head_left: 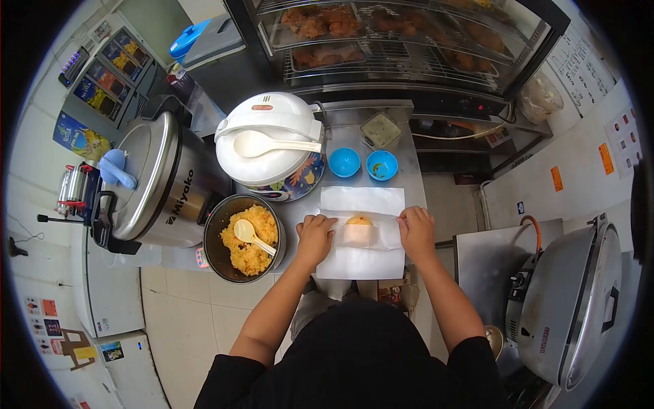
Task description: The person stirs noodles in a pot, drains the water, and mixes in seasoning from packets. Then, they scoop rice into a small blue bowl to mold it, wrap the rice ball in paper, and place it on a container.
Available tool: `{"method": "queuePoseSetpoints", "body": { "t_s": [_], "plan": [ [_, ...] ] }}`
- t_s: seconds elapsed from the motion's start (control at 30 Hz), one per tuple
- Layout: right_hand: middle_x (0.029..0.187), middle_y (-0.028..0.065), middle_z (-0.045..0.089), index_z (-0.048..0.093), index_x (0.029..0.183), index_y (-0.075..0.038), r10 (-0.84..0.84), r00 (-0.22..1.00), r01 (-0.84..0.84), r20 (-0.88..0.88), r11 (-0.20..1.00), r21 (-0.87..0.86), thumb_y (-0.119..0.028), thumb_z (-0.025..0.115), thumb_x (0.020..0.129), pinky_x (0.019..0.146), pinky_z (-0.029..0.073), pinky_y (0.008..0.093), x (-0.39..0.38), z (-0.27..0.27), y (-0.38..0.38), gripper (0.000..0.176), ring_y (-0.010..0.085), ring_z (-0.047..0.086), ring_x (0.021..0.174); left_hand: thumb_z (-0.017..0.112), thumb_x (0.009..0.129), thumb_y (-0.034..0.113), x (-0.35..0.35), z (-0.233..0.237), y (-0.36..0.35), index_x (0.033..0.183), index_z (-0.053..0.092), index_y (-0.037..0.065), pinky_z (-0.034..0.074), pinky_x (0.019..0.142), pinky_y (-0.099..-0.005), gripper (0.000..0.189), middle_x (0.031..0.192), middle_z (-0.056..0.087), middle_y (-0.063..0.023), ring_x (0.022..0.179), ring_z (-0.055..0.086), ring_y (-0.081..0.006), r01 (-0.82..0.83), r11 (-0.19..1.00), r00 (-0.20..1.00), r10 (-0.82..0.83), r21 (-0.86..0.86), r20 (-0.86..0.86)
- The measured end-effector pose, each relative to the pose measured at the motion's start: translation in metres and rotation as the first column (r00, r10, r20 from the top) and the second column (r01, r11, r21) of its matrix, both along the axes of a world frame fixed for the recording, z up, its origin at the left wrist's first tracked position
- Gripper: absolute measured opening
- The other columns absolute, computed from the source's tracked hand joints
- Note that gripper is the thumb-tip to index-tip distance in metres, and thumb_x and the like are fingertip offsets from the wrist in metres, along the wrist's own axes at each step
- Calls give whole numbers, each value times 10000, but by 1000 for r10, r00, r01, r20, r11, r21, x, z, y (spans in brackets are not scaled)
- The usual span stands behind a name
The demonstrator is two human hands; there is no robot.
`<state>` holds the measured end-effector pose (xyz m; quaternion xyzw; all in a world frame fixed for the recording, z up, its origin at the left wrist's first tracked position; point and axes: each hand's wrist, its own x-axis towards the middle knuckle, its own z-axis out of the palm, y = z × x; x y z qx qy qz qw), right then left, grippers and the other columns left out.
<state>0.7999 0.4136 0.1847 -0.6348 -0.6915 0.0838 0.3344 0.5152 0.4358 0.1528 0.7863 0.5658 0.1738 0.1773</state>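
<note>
A sheet of white wrapping paper (360, 264) lies on the metal table in front of me. A small mound of yellow rice (359, 220) sits at its middle, partly covered by a raised fold of the paper. My left hand (315, 238) pinches this fold at its left end, fingers closed. At the right end, my right hand (417, 230) grips the same fold between thumb and fingers. To the left of my left hand stands a dark round pot (212, 213) of yellow rice (253, 260), with a cream-coloured rice paddle (251, 234) resting in it.
Behind the pot is a white-lidded rice cooker (276, 109) with a white spoon (266, 144) on top. Two blue bowls (344, 162) and a clear square container (381, 131) stand beyond the paper. A large Miyako cooker (180, 184) stands left; a heated food cabinet (381, 88) spans the back.
</note>
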Motion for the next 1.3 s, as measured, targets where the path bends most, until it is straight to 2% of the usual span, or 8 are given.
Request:
{"method": "queuePoseSetpoints", "body": {
  "t_s": [0.27,0.47,0.57,0.7,0.87,1.07,1.17,1.3],
  "plan": [
    [837,100,658,697,932,-53,72,994,-80,-81,992,-98,-51,781,763,812,474,415,15,-5,27,188,306,611,888,775,804,159,-2,-4,6,973,737,138,353,879,-476,175,1007,647,-31,1057,554,-282,-31,999,1000,31,-41,-3],
    [816,93,648,690,887,-42,39,986,-73,-165,976,-205,-58,815,734,781,499,395,17,-2,30,199,281,603,857,767,806,144,17,19,0,1049,696,144,360,855,-443,253,951,628,-38,980,574,-279,-129,989,970,110,76,215],
    [802,85,636,676,897,-46,22,979,-75,-203,964,-256,-61,825,728,766,493,389,14,6,27,226,271,594,839,760,812,136,34,38,-1,1156,675,170,362,863,-439,355,959,607,-33,990,561,-251,-39,991,969,7,125,246],
    [780,79,619,655,918,-56,30,976,-83,-217,967,-241,-67,832,726,751,487,389,13,0,26,261,261,585,823,746,806,106,60,59,2,1212,696,168,380,886,-444,414,988,571,-32,992,549,-239,175,953,969,-211,248,129],
    [848,82,621,660,963,-75,30,970,-102,-242,951,-293,-80,844,711,792,473,396,16,6,25,312,273,574,874,756,786,163,80,39,21,1026,741,163,372,910,-448,240,1026,562,-31,1027,537,-236,224,912,974,-217,342,-59],
    [1117,70,574,698,1090,-123,173,983,-176,68,983,44,-194,863,689,947,388,468,7,32,14,440,298,515,1068,726,807,193,84,37,22,888,711,121,365,935,-468,109,1002,576,-9,1029,541,-220,285,902,959,-267,325,-100],
    [1116,55,565,706,1094,-130,345,929,-349,134,937,3,-225,854,700,967,374,481,1,41,8,431,291,516,1080,720,814,183,83,34,16,893,695,114,367,947,-479,109,1021,602,1,1043,551,-213,298,905,955,-283,304,-94],
    [1106,38,606,715,1005,-113,356,897,-344,260,934,-95,-187,822,724,999,360,487,-1,21,2,310,266,528,1115,737,826,223,81,19,10,978,679,106,358,997,-504,200,1142,637,-17,1134,559,-234,326,919,945,-308,223,-112]
  ]
}}
